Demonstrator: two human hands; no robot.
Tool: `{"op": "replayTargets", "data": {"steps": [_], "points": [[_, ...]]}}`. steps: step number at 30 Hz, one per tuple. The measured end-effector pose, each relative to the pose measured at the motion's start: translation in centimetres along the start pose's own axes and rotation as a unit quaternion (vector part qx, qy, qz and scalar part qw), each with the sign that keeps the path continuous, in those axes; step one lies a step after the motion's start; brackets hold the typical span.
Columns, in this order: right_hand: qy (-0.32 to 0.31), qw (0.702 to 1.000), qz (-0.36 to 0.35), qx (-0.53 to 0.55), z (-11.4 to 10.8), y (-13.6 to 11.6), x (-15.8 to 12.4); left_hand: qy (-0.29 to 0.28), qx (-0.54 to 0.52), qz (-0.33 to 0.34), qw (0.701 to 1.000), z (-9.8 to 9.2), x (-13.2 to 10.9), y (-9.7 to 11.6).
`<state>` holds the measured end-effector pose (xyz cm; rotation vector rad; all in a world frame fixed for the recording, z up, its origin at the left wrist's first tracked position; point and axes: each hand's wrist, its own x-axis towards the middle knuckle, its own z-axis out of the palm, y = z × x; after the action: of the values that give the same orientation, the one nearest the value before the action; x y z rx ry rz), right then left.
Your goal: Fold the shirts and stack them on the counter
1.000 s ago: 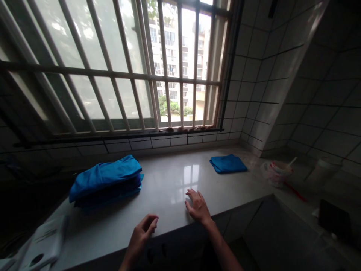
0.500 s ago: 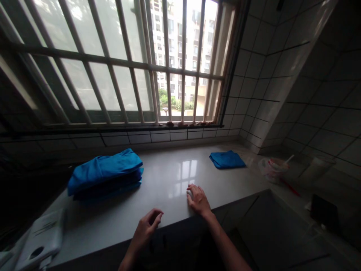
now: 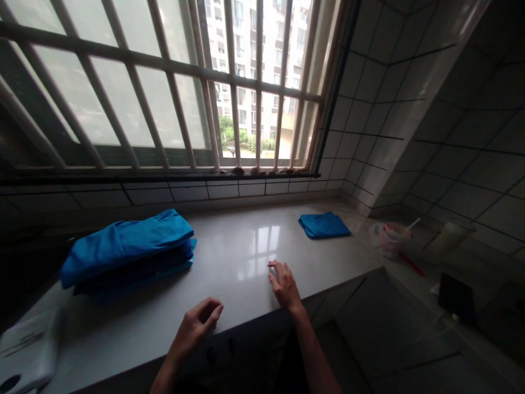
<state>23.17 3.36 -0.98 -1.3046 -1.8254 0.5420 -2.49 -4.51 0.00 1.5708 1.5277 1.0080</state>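
Observation:
A thick folded pile of blue cloth [image 3: 131, 243] lies on the left part of the pale countertop [image 3: 238, 241]. A smaller folded blue cloth [image 3: 324, 225] rests flat at the right, toward the wall. My left hand [image 3: 199, 323] hovers at the counter's front edge, fingers curved with a gap to the thumb and nothing visible between them. Over the counter, below the small cloth, is my right hand [image 3: 284, 284], its fingers loosely spread and holding nothing. Neither hand touches any cloth.
A white device [image 3: 30, 345] sits at the lower left. On the right counter are a container in a plastic bag [image 3: 391, 238], a red object [image 3: 410, 264], a clear pitcher [image 3: 451, 238] and a dark tablet-like object [image 3: 456, 295]. A barred window [image 3: 246, 87] stands behind.
The view has shifted, so the counter items appear further left and the window higher. Both hands appear slightly further left, and the right fingers look a little more spread.

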Motion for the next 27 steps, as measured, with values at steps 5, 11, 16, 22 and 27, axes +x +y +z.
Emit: {"op": "replayTargets", "data": {"steps": [5,11,16,22,27], "points": [[-0.007,1.0,0.002,0.023,0.3,0.3,-0.7,-0.008,0.031,0.017,0.999,-0.4,0.2,0.1],[-0.069,0.996,0.027,-0.054,-4.5,1.0,4.4,-0.024,0.06,0.031,0.997,-0.5,0.6,-0.5],[-0.077,0.927,0.196,-0.311,-12.6,2.3,14.2,-0.019,0.062,0.037,0.997,-0.5,0.7,-0.8],[-0.098,0.881,0.289,-0.362,-14.5,5.7,16.4,-0.021,0.061,0.043,0.997,-0.4,0.9,-0.9],[-0.081,0.879,0.279,-0.377,-15.1,5.9,17.4,-0.024,0.059,0.034,0.997,-0.4,0.9,-0.9]]}}
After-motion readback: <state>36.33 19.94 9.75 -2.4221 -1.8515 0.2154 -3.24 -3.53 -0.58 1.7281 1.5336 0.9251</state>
